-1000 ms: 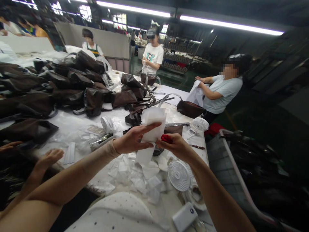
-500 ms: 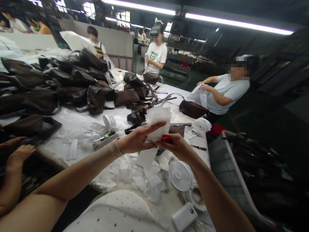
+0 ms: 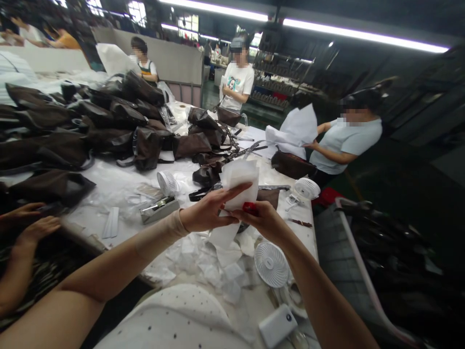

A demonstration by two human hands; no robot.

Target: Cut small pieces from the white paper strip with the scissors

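Note:
White paper (image 3: 241,173), folded or layered, is held upright over the table in front of me. My left hand (image 3: 207,208) grips it from the left, with the forefinger lying across its face and the thumb below. At the paper's lower right edge, my right hand (image 3: 267,218) pinches with its fingertips. A small red object (image 3: 250,208) shows at those fingers; its kind is unclear. Another white piece (image 3: 223,237) hangs below my hands. Just behind the paper lies a dark brown bag (image 3: 269,198), partly covered.
Brown bags (image 3: 152,145) are heaped at the left and middle. A tape dispenser (image 3: 158,211), white fans (image 3: 271,264), scraps (image 3: 203,261) and a white phone-like device (image 3: 278,325) lie nearby. A bin (image 3: 358,271) stands right. Co-workers surround the table; a neighbour's hands (image 3: 36,230) show left.
My hands and the paper stay nearly in place. The co-worker at the right has raised and spread a white sheet. The neighbour's hand at the left has moved slightly right.

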